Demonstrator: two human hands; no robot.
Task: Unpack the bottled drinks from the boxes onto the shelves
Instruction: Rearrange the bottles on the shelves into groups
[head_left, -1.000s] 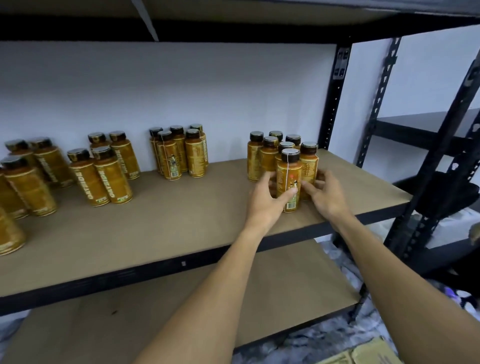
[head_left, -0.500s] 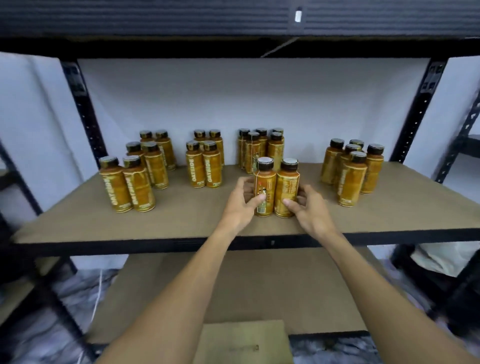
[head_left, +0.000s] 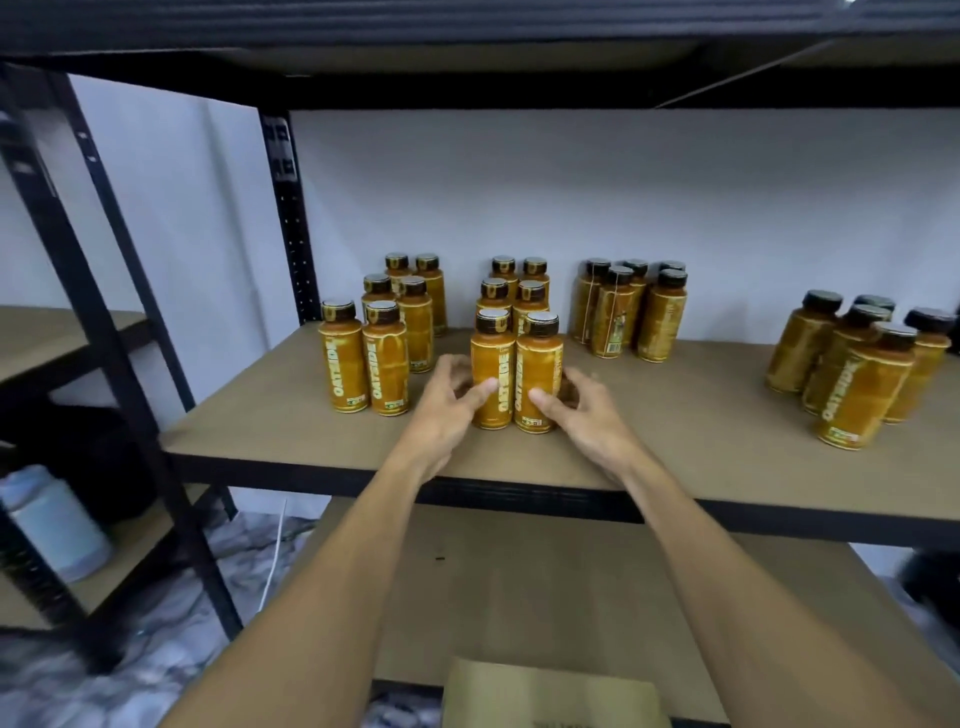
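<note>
I am gripping a pair of bottles on the shelf (head_left: 675, 436). My left hand (head_left: 449, 402) is curling round the left bottle (head_left: 492, 364), thumb lying across its label, and my right hand (head_left: 584, 410) is wrapping the right bottle (head_left: 540, 364) likewise. Both bottles are standing upright, touching each other, just in front of a cluster of four (head_left: 511, 291). A cardboard box (head_left: 550, 696) is sitting below.

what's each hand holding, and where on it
Left hand grips the left front bottle, right hand the right front bottle, both at the lower body.
</note>
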